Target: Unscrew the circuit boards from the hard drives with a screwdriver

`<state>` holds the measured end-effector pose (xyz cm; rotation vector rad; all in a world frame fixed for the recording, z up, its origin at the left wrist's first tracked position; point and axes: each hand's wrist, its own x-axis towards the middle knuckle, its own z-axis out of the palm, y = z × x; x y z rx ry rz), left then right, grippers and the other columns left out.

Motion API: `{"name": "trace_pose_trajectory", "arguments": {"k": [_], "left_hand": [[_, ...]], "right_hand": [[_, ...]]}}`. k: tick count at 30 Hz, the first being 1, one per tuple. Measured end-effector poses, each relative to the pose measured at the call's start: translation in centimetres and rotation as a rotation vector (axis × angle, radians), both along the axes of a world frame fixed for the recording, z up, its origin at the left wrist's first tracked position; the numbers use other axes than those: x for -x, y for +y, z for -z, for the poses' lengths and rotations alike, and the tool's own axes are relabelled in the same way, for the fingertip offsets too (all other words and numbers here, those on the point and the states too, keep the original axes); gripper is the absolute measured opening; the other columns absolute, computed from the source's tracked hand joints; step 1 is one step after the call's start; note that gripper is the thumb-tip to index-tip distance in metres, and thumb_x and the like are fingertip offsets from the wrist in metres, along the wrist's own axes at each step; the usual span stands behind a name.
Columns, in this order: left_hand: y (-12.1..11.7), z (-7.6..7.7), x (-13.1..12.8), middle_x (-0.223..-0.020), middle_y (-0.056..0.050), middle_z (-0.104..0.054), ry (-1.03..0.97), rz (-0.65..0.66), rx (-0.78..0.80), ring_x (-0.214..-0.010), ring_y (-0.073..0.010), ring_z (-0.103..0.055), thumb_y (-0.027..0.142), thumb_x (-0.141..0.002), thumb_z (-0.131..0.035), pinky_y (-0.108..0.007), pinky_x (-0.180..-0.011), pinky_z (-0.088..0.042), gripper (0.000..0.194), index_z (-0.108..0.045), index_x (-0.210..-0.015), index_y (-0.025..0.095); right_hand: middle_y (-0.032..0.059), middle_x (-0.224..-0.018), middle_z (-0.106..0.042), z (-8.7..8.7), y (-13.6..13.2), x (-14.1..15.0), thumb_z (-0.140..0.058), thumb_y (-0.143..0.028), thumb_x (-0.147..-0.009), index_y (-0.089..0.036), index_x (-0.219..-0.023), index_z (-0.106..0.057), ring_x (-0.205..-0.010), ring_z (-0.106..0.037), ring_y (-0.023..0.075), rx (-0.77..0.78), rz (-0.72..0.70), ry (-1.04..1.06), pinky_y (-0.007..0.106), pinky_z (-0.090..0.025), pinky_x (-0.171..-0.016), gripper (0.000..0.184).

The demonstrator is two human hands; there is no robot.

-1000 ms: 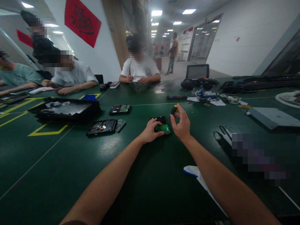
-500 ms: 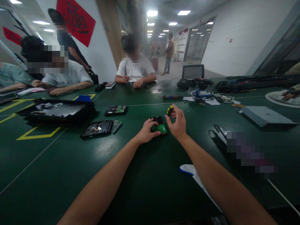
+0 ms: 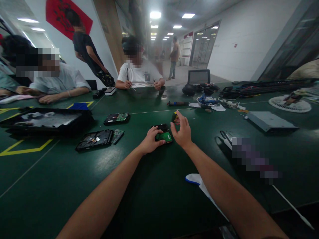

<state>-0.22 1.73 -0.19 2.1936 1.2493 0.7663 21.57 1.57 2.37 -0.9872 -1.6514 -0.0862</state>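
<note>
Green worktop [image 3: 149,196], office hall beyond: the hard drive [image 3: 163,127] lies flat near the centre, its green circuit board [image 3: 164,137] facing up. Left hand [image 3: 150,141]: fingers gripping the drive from its left side, thumb at the near edge. Right hand [image 3: 183,131]: fingers closed around a yellow and dark tool handle [image 3: 173,118], probably a screwdriver, at the drive's right far corner. The shaft and tip cannot be made out; contact with a screw cannot be confirmed.

Recommended practice: press the drive down firmly with the left fingers and keep them clear of the tip. Hold the handle upright, apply steady downward pressure and turn slowly; a tilted tip could slip and score the board.

Changes from one second ago: the view has swung right, so the scene sits further left. Both hands hold the same positions about the drive. At far left, a standing person [image 3: 87,49] is now in full view before the red poster [image 3: 57,20].
</note>
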Motion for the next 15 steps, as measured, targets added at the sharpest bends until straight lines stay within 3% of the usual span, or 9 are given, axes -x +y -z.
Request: {"name": "trace_pose_trajectory", "arguments": {"k": [4,10,15], "left_hand": [[-0.09,-0.12,-0.05,-0.165,-0.016,-0.039,0.004,-0.007,0.021,-0.160,-0.0347,-0.022,0.043,-0.084,-0.079,-0.056,-0.128,-0.022,0.053,-0.065,-0.131,0.022],[-0.17,-0.11,-0.10,-0.165,-0.017,-0.038,0.003,-0.011,0.026,-0.160,-0.0359,-0.022,0.042,-0.084,-0.079,-0.058,-0.127,-0.021,0.053,-0.064,-0.131,0.023],[-0.22,-0.20,-0.08,-0.164,-0.016,-0.040,-0.003,0.001,0.025,-0.160,-0.0353,-0.021,0.041,-0.086,-0.077,-0.059,-0.127,-0.021,0.052,-0.063,-0.132,0.023]], "right_hand": [[0.0132,-0.138,-0.058,-0.07,-0.09,-0.02,-0.052,-0.028,-0.102,-0.033,-0.163,-0.027,-0.102,-0.068,0.0252,0.010,-0.024,-0.003,0.051,-0.063,-0.095,0.066],[0.0122,-0.128,-0.060,-0.13,-0.25,0.00,-0.055,-0.033,-0.101,-0.033,-0.163,-0.027,-0.096,-0.066,0.0238,0.038,0.015,0.000,0.046,-0.065,-0.086,0.068],[0.0136,-0.136,-0.058,-0.22,-0.43,0.09,-0.050,-0.030,-0.102,-0.033,-0.165,-0.024,-0.103,-0.066,0.0258,0.036,-0.025,-0.016,0.050,-0.062,-0.094,0.067]]}}
